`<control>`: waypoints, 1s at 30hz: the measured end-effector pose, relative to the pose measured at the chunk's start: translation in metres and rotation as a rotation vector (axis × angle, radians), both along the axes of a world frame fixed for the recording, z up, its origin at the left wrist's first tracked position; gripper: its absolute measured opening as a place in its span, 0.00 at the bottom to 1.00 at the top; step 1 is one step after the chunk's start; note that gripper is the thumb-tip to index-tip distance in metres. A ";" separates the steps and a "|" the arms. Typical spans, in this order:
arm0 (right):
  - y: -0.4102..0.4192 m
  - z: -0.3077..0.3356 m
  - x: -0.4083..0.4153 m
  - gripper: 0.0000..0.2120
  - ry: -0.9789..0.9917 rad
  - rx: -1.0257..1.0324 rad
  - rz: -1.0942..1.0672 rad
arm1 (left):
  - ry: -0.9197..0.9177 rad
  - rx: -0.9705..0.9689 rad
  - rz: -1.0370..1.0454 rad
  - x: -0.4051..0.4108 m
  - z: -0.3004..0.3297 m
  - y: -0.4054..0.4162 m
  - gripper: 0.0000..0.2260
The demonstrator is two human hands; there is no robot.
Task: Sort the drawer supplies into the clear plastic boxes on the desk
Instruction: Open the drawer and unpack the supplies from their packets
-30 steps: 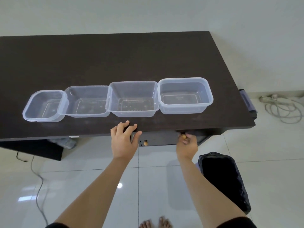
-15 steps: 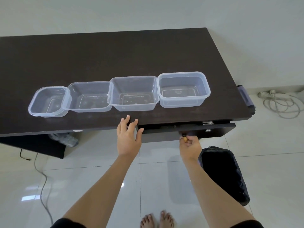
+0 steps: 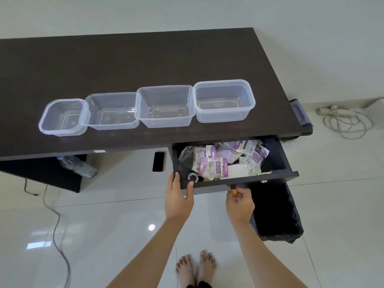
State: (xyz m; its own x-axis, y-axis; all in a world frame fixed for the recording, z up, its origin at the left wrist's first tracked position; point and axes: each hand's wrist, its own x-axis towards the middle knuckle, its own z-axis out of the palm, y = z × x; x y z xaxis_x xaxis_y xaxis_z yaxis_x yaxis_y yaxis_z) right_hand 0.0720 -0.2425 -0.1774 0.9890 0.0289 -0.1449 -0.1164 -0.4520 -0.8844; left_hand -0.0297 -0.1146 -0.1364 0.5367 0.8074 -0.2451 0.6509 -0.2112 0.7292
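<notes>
Dark wood desk filled the head view, the only view, with four clear plastic boxes in a row along its near part, rims touching or nearly so, all empty. Drawer at the desk's right end stood pulled out toward the person, its long axis running left-right, parallel to the box row. Supplies lay heaped inside: purple-and-white packets, some clear wrap, a dark bag and a round black knob-like piece at the left front; exact items too small to tell. Left hand rested at the drawer's front left corner, fingers loosely spread, thumb over the front edge, gripping nothing. Right hand was pinched closed on the small drawer knob below the front panel. Key relation: supplies lay just ahead of and between both hands, slightly above them in frame; boxes sat farther ahead and leftward. Left hand judged nearer the pile and already free, so likely the first picker; right must release the knob first. Black bin bag stood on the floor under the drawer.
</notes>
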 end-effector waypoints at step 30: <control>-0.075 0.027 -0.076 0.06 0.302 -0.066 -0.101 | 0.075 -0.096 -0.057 -0.082 0.018 -0.074 0.30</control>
State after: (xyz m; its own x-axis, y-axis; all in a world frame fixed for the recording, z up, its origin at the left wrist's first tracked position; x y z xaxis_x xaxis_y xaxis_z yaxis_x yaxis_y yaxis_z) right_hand -0.0035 -0.3172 -0.1505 0.8984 -0.0866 -0.4306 -0.4164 -0.4798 -0.7722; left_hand -0.1117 -0.1886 -0.1186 0.5584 0.7470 -0.3608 0.6932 -0.1812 0.6976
